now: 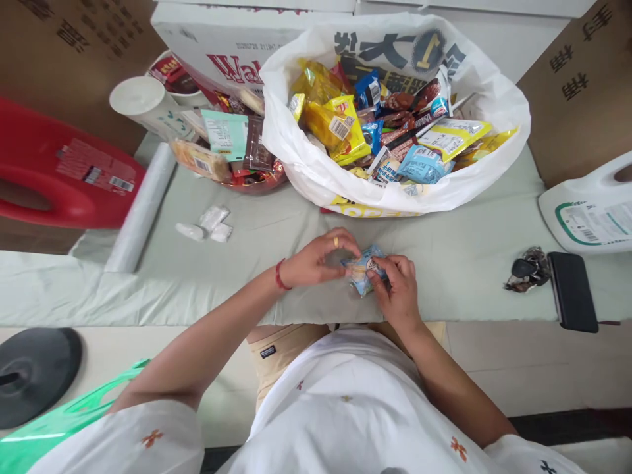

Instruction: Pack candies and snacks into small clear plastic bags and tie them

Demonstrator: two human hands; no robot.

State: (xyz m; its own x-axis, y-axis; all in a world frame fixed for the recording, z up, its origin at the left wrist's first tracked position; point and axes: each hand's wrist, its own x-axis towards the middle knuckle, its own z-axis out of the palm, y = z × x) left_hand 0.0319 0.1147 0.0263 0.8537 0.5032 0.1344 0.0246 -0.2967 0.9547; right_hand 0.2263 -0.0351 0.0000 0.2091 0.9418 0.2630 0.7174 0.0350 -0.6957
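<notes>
A small blue snack packet (362, 277) with a printed picture lies just above the cloth-covered table, near its front edge. My right hand (399, 289) pinches its right side between thumb and fingers. At the packet's left edge is my left hand (323, 258), with a ring and a red bracelet. Its thumb and forefinger are apart and curved around that edge; whether the tips touch the wrapper I cannot tell. Behind both hands stands a white plastic bag (306, 178), its mouth wide, full of wrapped snacks such as a yellow packet (340, 128) and a light blue packet (424, 164).
Left of the bag sit a red tray (261, 186) of snacks and a paper cup (143, 105). A plastic roll (143, 207) and a red jug (74, 171) are further left. On the right lie a phone (573, 291), dark crumpled item (528, 270) and white jug (592, 210).
</notes>
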